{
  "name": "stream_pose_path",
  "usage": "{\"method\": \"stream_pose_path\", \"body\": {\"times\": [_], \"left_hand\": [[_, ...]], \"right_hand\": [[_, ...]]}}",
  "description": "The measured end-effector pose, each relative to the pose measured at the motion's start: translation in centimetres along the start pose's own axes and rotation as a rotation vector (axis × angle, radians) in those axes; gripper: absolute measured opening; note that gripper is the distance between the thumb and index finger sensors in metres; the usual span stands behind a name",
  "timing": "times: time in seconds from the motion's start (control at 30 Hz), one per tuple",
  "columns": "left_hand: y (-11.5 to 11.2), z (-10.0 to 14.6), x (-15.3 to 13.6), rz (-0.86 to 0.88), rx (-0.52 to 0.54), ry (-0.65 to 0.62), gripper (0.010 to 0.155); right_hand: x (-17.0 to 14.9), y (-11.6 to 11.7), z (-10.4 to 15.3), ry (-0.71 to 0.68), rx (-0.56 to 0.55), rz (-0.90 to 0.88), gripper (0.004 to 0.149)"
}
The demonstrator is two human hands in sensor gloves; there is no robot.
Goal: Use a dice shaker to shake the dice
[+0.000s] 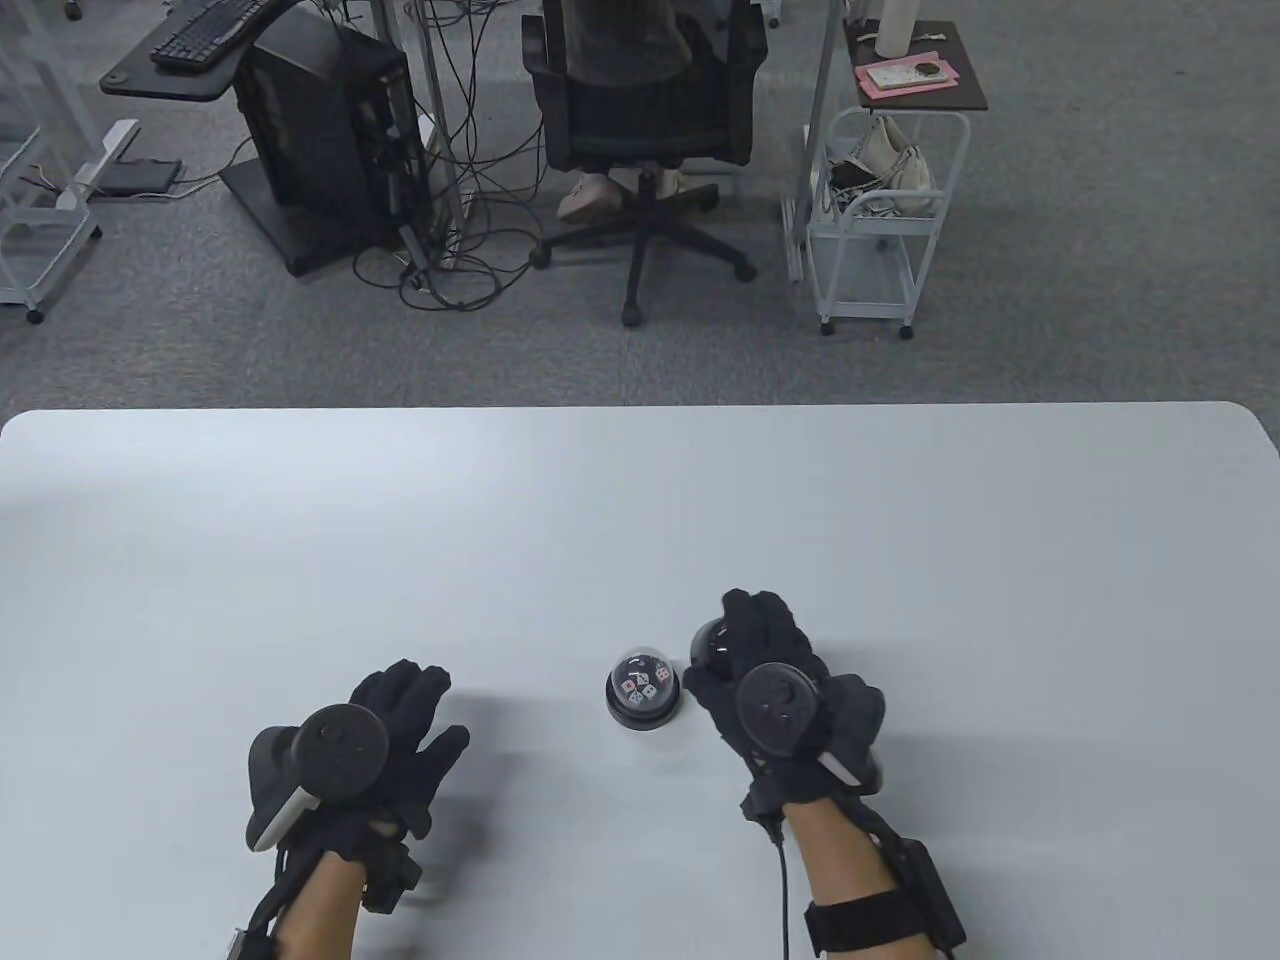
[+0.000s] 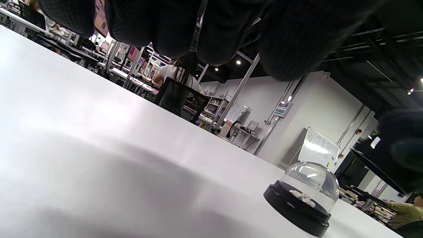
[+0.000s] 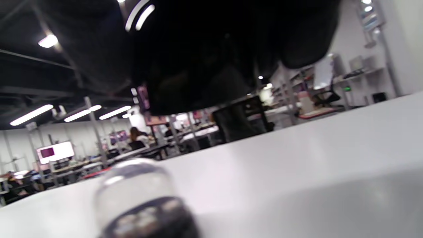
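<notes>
Black right hand (image 1: 775,680) grips a dark dome (image 1: 712,643) beside the dice shaker (image 1: 643,689); left hand (image 1: 385,735) lies spread, empty.

Even overhead light, soft shadows under both hands; right wrist view blurred, ceiling strips glaring.

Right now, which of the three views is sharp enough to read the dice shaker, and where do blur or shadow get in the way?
Table view: dice shaker sharp, dice visible through the dome. Left wrist view: shaker in focus, ceiling glare on the dome, hand shadow across the table. Right wrist view: shaker blurred, the dark right hand blocks the top.
</notes>
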State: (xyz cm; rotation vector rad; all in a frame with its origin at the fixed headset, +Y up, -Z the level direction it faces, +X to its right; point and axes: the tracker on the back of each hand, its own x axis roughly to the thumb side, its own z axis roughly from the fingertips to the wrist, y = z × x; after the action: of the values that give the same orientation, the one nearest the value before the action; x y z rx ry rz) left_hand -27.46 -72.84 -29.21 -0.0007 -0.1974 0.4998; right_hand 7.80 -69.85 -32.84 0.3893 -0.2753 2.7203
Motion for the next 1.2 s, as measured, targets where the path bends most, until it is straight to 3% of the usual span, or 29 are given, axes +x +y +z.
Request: {"method": "stream_pose_path", "body": {"times": [0.2,0.33,0.4,0.6,0.73,0.87,1.07,1.2], "left_hand": [[0.0,0.0,0.0,0.008,0.001,-0.009,0.067],[-0.1,0.0,0.0,0.012,-0.005,-0.009,0.067],[-0.1,-0.1,-0.1,0.009,-0.011,-0.007,0.067],[-0.3,-0.1,-0.1,0.002,-0.02,0.002,0.066],[-0.3,0.0,-0.1,0.001,-0.025,0.01,0.066],[-0.4,-0.1,-0.2,-0.001,-0.032,0.02,0.067],[-0.3,0.0,-0.3,-0.01,-0.026,0.029,0.067],[-0.1,0.1,-0.3,-0.008,-0.014,0.03,0.066]], "right_hand": [[2.3,3.8,-1.7,0.0,0.054,-0.039,0.076],[1.4,6.5,-2.0,0.025,0.21,-0.014,0.075],[0.6,7.5,-1.9,0.056,0.348,-0.023,0.077],[-0.3,7.1,-1.7,0.063,0.332,-0.138,0.083],[-0.8,7.9,-1.9,0.129,0.436,-0.268,0.082],[-0.5,8.1,-2.0,0.179,0.397,-0.327,0.075],[-0.2,7.8,-1.4,0.113,0.318,-0.306,0.072],[-0.5,6.8,-1.0,0.082,0.224,-0.406,0.069]]}}
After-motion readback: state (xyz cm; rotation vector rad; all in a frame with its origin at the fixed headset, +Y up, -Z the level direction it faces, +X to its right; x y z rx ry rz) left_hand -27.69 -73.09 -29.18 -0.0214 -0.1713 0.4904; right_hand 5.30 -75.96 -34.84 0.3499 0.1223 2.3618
